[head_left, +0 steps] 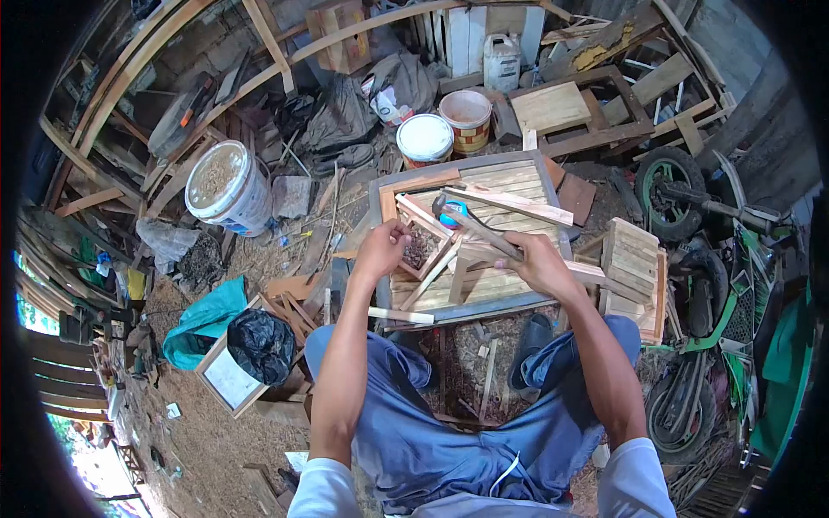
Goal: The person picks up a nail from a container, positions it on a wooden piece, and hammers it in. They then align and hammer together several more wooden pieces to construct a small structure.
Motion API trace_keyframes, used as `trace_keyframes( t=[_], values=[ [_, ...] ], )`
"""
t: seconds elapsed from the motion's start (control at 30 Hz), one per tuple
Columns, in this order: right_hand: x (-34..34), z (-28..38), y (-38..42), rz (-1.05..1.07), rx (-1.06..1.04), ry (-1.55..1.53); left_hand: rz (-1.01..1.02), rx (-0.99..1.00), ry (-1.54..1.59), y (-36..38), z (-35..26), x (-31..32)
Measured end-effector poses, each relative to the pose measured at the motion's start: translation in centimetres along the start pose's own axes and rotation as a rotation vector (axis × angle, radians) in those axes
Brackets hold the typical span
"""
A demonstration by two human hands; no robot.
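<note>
My right hand (pixel 537 262) is wrapped round the wooden handle of a hammer (pixel 484 231), whose dark head is near a round blue object (pixel 453 213). My left hand (pixel 386 249) is at the left side of a small wooden frame (pixel 414 207), its fingers curled together; whatever they hold is too small to make out. The small frame lies on a slatted wooden panel (pixel 518 177) with a grey border. Loose wooden strips (pixel 509 204) lie across the panel, and one pale strip (pixel 401 316) is along its near edge.
White bucket (pixel 226 190) of sawdust at left; two paint buckets (pixel 425 138) (pixel 466 119) behind the panel. A slatted wooden piece (pixel 635 268) and a green motorbike (pixel 734 302) are at right. A box with a black bag (pixel 261 347) is at lower left.
</note>
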State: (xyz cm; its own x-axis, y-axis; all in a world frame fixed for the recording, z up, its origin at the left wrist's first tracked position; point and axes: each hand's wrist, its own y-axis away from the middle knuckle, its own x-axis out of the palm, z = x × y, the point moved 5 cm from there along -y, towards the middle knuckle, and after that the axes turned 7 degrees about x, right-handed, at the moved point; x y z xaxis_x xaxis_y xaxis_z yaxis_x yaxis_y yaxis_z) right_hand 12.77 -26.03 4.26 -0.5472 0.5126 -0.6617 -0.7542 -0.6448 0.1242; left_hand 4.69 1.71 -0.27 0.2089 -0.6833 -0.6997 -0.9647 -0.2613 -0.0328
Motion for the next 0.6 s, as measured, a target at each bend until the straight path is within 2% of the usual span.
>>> trace_keyframes(
  t=[0.07,0.1,0.17,0.27,0.37,0.6],
  values=[
    [0.9,-0.6,0.4,0.049,0.058,-0.023,-0.041,-0.018,0.032,0.9,-0.6,-0.2],
    [0.9,-1.2,-3.2,0.002,0.019,0.011,-0.082,0.023,0.01,-2.2,0.0,-0.6],
    [1.5,-1.7,-3.5,-0.01,0.021,0.044,-0.085,0.016,-0.019,-1.1,-0.8,-0.4],
    [2.2,-2.0,-3.4,-0.049,0.101,0.094,0.021,0.011,0.111,-0.1,0.2,1.3],
    [2.3,-1.1,-3.4,-0.242,-0.126,0.335,-0.03,0.066,0.068,1.2,-1.9,0.4],
    [4.5,1.4,-3.7,-0.244,0.007,0.398,-0.054,0.035,0.01,4.4,-2.2,-1.6]
  ],
)
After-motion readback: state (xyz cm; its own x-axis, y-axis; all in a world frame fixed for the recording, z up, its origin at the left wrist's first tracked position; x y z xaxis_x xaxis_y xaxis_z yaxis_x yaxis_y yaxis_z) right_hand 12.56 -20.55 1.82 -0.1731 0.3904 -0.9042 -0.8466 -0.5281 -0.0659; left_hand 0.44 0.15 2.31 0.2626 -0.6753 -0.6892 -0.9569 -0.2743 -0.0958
